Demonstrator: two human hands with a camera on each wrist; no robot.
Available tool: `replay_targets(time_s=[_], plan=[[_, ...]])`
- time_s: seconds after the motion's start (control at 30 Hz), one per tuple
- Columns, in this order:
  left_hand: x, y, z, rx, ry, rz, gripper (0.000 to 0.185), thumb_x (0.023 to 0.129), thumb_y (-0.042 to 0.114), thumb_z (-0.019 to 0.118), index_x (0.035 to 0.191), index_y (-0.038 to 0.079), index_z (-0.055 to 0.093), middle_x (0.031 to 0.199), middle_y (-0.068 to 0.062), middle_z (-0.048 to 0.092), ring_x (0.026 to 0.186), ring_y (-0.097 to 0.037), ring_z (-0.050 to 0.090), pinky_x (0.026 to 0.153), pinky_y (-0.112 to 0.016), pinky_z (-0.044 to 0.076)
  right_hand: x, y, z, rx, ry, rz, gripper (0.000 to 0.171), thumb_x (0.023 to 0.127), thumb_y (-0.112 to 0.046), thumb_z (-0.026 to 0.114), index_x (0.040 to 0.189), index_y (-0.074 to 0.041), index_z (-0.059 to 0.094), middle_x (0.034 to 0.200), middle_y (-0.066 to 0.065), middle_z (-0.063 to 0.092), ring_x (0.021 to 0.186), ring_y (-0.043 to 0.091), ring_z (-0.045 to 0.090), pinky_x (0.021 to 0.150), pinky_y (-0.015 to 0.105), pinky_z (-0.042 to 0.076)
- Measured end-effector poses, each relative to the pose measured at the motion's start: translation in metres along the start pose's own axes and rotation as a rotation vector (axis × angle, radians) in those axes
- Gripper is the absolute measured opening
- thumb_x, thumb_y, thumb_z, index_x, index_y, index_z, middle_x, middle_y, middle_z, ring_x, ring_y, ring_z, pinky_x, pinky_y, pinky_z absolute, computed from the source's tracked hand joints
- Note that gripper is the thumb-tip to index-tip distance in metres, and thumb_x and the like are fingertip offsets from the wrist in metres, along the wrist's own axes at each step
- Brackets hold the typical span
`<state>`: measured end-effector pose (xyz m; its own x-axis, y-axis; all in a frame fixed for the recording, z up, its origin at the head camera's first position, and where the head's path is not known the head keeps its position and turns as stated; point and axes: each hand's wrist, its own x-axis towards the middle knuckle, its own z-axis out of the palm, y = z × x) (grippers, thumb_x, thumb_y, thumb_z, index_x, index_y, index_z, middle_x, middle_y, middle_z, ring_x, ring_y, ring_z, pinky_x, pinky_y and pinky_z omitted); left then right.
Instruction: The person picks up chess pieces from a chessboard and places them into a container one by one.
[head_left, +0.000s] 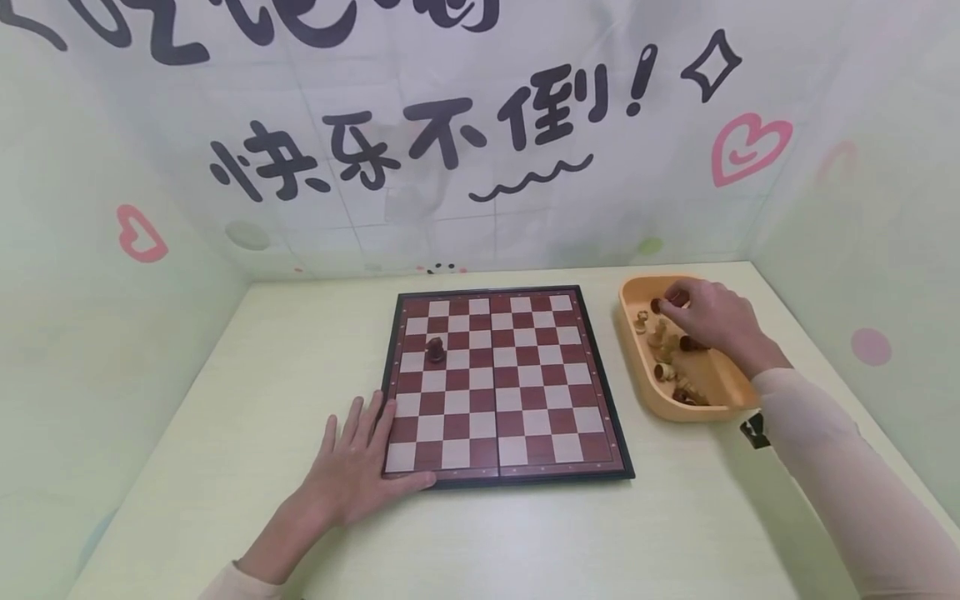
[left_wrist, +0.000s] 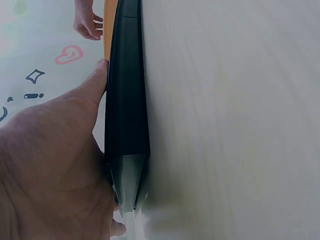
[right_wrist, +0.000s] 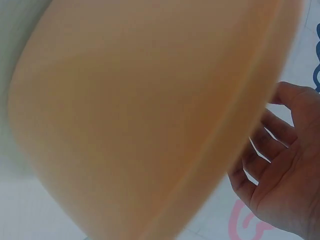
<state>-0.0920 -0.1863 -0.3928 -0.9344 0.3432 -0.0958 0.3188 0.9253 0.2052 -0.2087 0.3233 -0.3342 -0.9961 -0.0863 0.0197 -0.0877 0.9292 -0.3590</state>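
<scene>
My right hand (head_left: 708,321) reaches into the orange tray (head_left: 738,392) of light and dark chess pieces (head_left: 663,350), fingers pinching a dark piece (head_left: 675,298). My left hand (head_left: 360,462) lies flat, fingers straight, on the chessboard (head_left: 502,383) corner. The backdrop (head_left: 450,125) reads "快乐不倒!".

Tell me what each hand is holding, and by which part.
The right hand pinches a dark chess piece in the tray; which part is hidden. The left hand holds nothing, flat on the chessboard corner.
</scene>
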Motion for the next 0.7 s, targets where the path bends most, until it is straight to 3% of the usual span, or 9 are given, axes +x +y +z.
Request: replay_targets(time_s=[0.37, 0.7], plan=[[0.0, -0.001, 0.002, 0.007, 0.005, 0.006, 0.123, 0.081, 0.09, 0.046, 0.16, -0.002, 0.023, 0.165, -0.025, 0.017, 0.15, -0.047, 0.012, 0.116, -0.067, 0.008, 0.003, -0.01, -0.001, 0.029, -0.005, 0.003, 0.031, 0.101, -0.029, 0.057, 0.115, -0.003, 0.069, 0.11, 0.018, 0.07, 0.068, 0.024, 0.059, 0.055, 0.039, 0.044], [0.001, -0.004, 0.007, -0.012, 0.032, 0.019, 0.123, 0.08, 0.088, 0.051, 0.159, -0.003, 0.026, 0.165, -0.026, 0.018, 0.15, -0.048, 0.013, 0.115, -0.068, 0.009, 0.005, -0.02, 0.002, 0.016, -0.001, -0.048, 0.035, 0.102, -0.033, 0.057, 0.117, -0.004, 0.069, 0.109, 0.015, 0.071, 0.085, 0.027, 0.065, 0.069, 0.052, 0.051]])
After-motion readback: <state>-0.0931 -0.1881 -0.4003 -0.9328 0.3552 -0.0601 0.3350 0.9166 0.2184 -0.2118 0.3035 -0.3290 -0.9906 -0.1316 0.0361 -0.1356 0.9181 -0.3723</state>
